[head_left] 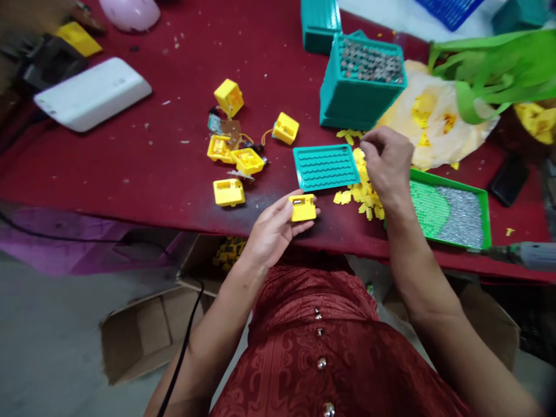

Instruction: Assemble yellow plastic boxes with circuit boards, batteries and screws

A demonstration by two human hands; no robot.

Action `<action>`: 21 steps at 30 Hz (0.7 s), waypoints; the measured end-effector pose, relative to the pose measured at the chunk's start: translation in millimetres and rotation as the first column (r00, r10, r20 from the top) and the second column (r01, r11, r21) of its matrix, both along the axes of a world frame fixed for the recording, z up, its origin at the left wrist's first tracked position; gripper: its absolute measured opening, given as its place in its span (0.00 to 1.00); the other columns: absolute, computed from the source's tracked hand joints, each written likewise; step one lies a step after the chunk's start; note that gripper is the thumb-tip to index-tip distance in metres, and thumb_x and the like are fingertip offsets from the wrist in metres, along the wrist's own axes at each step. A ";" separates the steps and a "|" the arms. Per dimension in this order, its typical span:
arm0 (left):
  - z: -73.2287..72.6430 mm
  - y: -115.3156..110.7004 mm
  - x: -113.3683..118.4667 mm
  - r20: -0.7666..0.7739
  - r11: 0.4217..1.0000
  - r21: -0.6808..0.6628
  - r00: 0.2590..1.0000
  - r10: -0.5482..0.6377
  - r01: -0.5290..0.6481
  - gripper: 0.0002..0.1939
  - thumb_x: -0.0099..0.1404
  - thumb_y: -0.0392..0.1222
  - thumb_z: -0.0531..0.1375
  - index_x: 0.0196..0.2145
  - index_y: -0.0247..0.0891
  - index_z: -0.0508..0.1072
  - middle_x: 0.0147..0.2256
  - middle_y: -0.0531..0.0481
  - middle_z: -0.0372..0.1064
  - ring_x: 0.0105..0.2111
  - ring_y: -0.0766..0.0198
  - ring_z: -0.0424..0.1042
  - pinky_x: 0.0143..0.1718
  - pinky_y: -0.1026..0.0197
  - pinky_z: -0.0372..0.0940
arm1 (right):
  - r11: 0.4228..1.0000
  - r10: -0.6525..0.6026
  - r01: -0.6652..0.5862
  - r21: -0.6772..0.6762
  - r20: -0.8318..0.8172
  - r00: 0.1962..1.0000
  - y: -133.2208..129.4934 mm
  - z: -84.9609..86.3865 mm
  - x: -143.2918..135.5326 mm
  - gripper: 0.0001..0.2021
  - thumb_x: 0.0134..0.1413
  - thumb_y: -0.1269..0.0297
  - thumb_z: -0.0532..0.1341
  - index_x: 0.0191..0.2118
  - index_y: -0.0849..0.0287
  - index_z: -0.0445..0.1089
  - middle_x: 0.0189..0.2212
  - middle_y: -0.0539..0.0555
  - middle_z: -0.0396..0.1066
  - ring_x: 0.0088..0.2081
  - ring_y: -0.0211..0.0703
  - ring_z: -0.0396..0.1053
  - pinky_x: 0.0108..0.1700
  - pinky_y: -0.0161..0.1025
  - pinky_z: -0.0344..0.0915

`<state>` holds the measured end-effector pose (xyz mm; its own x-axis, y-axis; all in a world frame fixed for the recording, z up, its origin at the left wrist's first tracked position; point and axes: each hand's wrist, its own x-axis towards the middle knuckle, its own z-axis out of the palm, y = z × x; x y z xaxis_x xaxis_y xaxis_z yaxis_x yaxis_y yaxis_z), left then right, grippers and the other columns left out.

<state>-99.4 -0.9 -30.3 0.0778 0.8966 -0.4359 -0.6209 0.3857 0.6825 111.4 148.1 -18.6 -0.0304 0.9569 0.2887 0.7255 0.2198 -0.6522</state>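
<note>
My left hand (pixel 278 226) holds a small yellow case (pixel 303 208) at the table's front edge, its open compartment facing up with something metallic inside. Up and to the right, my right hand (pixel 386 159) is closed, thumb and fingertips pinched together; whatever they hold is too small to name. Beneath and beside it lies a pile of small yellow pieces (pixel 367 194). A flat teal ridged tray (pixel 326 167) sits between my hands. Several more yellow cases (pixel 229 192) lie to the left, some with wires and small parts among them.
Behind the ridged tray stands a teal box (pixel 358 95) topped with small metal parts. A green tray (pixel 487 217) of silvery screws and an electric screwdriver (pixel 534 255) are at the right. A white device (pixel 93 95) lies left. Cardboard boxes (pixel 150 330) stand below the table.
</note>
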 end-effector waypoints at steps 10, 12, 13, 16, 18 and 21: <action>-0.7 2.5 -1.3 -0.078 0.999 -0.008 0.996 -0.036 0.035 0.22 0.61 0.42 0.74 0.51 0.34 0.79 0.52 0.39 0.81 0.47 0.56 0.83 0.45 0.61 0.78 | 0.996 0.041 -0.014 -0.084 0.318 0.947 28.6 -38.4 -18.5 0.13 0.63 0.69 0.56 0.40 0.61 0.79 0.42 0.64 0.75 0.48 0.53 0.71 0.58 0.52 0.69; -2.3 3.0 -1.4 -0.066 0.999 -0.005 0.997 -0.040 0.039 0.21 0.61 0.42 0.74 0.50 0.36 0.79 0.51 0.41 0.82 0.46 0.57 0.83 0.45 0.62 0.78 | 0.998 0.022 -0.008 -0.060 0.234 0.972 33.6 -48.0 -18.1 0.10 0.61 0.71 0.58 0.36 0.61 0.78 0.39 0.64 0.74 0.47 0.52 0.71 0.58 0.54 0.69; -3.1 3.2 -1.2 -0.056 0.999 -0.002 0.998 -0.041 0.041 0.21 0.61 0.42 0.74 0.50 0.37 0.79 0.50 0.41 0.82 0.46 0.57 0.83 0.45 0.62 0.78 | 0.999 0.006 0.005 -0.054 0.193 0.981 36.3 -51.6 -17.0 0.08 0.60 0.72 0.59 0.34 0.61 0.77 0.37 0.63 0.73 0.46 0.52 0.71 0.59 0.55 0.69; -4.8 3.4 0.0 -0.043 0.999 0.019 0.998 -0.050 0.051 0.21 0.62 0.42 0.73 0.51 0.37 0.79 0.51 0.41 0.82 0.46 0.58 0.83 0.46 0.61 0.77 | 0.998 -0.050 0.053 -0.040 0.076 0.996 38.9 -52.5 -12.8 0.07 0.58 0.72 0.61 0.29 0.60 0.72 0.35 0.61 0.72 0.45 0.51 0.70 0.60 0.57 0.67; -5.7 3.3 1.2 -0.051 0.998 0.029 0.997 -0.053 0.054 0.21 0.63 0.42 0.72 0.52 0.36 0.79 0.52 0.40 0.81 0.47 0.58 0.83 0.47 0.60 0.77 | 0.998 -0.055 0.055 -0.018 -0.009 0.998 29.7 -41.8 -12.3 0.06 0.58 0.69 0.62 0.29 0.59 0.72 0.35 0.60 0.72 0.45 0.50 0.69 0.61 0.57 0.67; -6.5 3.2 3.1 -0.073 1.000 0.009 0.997 -0.029 0.030 0.23 0.63 0.41 0.71 0.54 0.36 0.77 0.52 0.41 0.81 0.46 0.59 0.83 0.47 0.61 0.77 | 0.998 0.060 -0.063 -0.018 -0.140 0.988 -5.9 -12.7 -19.4 0.03 0.59 0.66 0.64 0.33 0.58 0.74 0.36 0.57 0.74 0.42 0.46 0.69 0.58 0.52 0.68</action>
